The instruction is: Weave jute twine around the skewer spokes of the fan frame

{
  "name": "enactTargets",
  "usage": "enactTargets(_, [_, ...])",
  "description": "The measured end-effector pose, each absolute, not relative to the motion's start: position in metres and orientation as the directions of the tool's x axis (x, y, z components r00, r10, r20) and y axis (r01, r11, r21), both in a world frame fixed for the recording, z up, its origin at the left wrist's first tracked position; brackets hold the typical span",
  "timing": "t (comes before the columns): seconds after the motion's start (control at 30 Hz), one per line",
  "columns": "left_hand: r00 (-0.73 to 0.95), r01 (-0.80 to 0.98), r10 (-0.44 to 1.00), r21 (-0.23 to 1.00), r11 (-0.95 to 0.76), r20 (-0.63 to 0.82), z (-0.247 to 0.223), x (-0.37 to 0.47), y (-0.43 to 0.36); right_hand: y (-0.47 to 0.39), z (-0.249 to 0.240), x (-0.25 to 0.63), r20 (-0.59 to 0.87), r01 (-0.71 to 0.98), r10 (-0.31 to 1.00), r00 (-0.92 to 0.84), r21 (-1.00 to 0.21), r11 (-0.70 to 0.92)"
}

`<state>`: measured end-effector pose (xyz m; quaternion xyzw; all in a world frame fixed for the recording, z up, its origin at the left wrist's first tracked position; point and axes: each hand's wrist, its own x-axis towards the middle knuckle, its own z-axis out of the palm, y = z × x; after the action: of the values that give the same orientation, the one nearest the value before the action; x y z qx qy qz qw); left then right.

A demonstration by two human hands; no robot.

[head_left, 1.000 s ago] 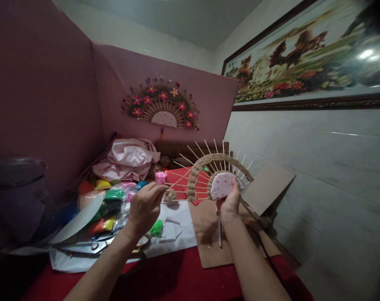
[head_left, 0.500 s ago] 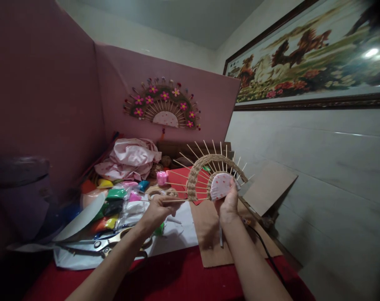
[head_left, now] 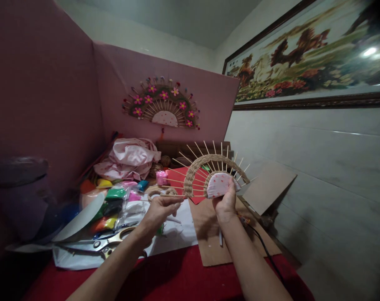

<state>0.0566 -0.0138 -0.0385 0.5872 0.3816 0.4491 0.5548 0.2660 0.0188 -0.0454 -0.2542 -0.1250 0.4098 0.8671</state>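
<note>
A half-round fan frame [head_left: 219, 186] of thin wooden sticks has a white, red-dotted half-disc at its centre and a woven cord band [head_left: 192, 173] arching across the sticks. My right hand [head_left: 226, 201] grips the half-disc at its lower right, thumb on the front. At the frame's lower left, my left hand [head_left: 165, 208] pinches the lowest stick near the end of the woven band. The cord's loose end cannot be made out.
Large scissors [head_left: 107, 243] lie at left on white paper, near bags of coloured clay [head_left: 116, 193]. Pink cloth [head_left: 133, 154] sits behind. Brown cardboard [head_left: 210, 251] and a black cable [head_left: 265, 246] are at right. A flowered fan [head_left: 165, 102] hangs on the pink panel.
The fan frame has shifted slightly left and tilted a little. My left hand has moved a bit closer to the band's end, its fingers now just beneath it.
</note>
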Motion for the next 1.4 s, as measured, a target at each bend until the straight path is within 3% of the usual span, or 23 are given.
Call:
enactTargets(0.2, [0.26, -0.186, 0.939, 0.966, -0.18, 0.225, -0.051, 0.058, -0.005, 0.021, -0.047, 0.268, -0.01, -0.632, 0.756, 0.654, -0.556, 0.539])
enactTargets(0.53, [0.227, -0.092, 0.918, 0.946, -0.311, 0.324, -0.057, 0.059, -0.004, 0.019, -0.044, 0.266, 0.023, -0.616, 0.735, 0.678, -0.529, 0.584])
enactTargets(0.77, [0.215, -0.137, 0.94, 0.961, -0.238, 0.264, -0.042, 0.049, -0.003, 0.017, -0.042, 0.268, -0.002, -0.611, 0.737, 0.676, -0.56, 0.559])
enactTargets(1.0, [0.187, -0.061, 0.945, 0.963, -0.262, 0.268, -0.021, 0.039, -0.01, 0.018, -0.044, 0.274, 0.024, -0.587, 0.72, 0.694, -0.56, 0.584])
enactTargets(1.27, [0.252, -0.004, 0.922, 0.953, -0.302, 0.293, -0.03, 0.031, 0.003, 0.021, -0.046, 0.279, 0.06, -0.552, 0.704, 0.708, -0.575, 0.604])
enactTargets(1.33, [0.239, 0.058, 0.92, 0.941, -0.333, 0.311, -0.033, 0.024, 0.008, 0.02, -0.045, 0.28, 0.076, -0.534, 0.697, 0.713, -0.585, 0.61])
enactTargets(1.4, [0.211, 0.232, 0.903, 0.878, -0.419, 0.376, -0.034, 0.019, 0.01, 0.02, -0.043, 0.279, 0.076, -0.512, 0.676, 0.733, -0.591, 0.623])
